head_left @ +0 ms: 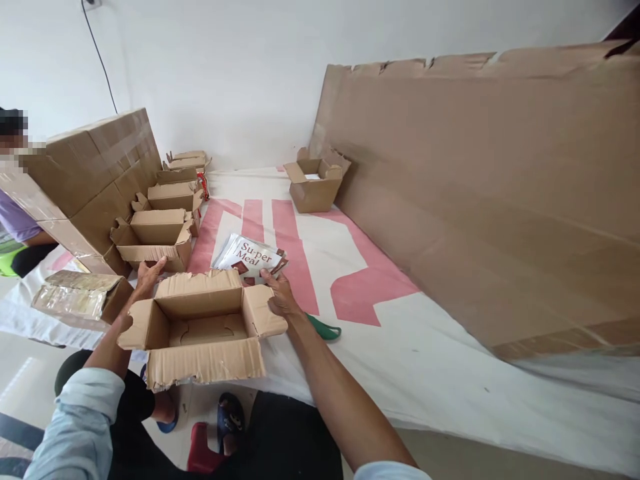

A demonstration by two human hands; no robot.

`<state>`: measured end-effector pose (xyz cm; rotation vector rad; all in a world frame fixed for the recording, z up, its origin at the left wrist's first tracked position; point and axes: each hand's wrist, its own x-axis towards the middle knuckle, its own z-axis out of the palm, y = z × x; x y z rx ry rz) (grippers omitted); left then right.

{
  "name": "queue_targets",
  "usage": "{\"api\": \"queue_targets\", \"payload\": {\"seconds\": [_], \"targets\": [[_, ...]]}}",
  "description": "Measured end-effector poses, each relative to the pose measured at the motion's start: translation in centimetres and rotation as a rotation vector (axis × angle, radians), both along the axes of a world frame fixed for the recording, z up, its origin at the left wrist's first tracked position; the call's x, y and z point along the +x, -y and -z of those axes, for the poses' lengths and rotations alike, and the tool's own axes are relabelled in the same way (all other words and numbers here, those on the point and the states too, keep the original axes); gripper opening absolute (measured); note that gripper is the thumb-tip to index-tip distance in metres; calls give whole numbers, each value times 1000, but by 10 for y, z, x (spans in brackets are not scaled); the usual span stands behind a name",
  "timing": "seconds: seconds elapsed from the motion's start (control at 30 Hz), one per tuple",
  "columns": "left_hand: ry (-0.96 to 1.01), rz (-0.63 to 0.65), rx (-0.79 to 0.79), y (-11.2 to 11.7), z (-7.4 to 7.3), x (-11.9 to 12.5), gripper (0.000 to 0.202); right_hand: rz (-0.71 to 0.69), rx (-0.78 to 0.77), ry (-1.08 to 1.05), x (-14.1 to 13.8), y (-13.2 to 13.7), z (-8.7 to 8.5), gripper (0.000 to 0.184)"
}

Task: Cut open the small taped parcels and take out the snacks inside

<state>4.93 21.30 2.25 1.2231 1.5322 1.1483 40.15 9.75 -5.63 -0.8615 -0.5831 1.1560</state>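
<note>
My left hand reaches past an open cardboard box. Its fingers point at the front of the nearest box in a row, at or very near its lower edge; I cannot tell whether they press on it. My right hand is closed at the near edge of a stack of white packets printed "Su-per Meal", thumb on top, other fingers mostly hidden. Between my forearms, the open box has its flaps spread out and nothing visible inside. Its right flap lies beside my right hand.
More open boxes line the left, beside a tall cardboard wall. A taped carton lies at left. An open box stands behind, near a large cardboard panel. A green strap lies right of my arm. A person sits far left.
</note>
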Motion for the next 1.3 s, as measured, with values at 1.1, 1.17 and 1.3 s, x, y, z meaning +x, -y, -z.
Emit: {"api": "queue_targets", "payload": {"seconds": [1.1,1.17,1.3], "targets": [[-66,-66,-25,-109,0,56,68,-45,-11,30,-7,3,-5,78],[-66,-74,-35,-114,-2,57,64,-43,-12,28,-7,1,-4,75],[-55,-57,-45,-122,-5,63,56,-43,-3,7,-6,-1,1,72]]}}
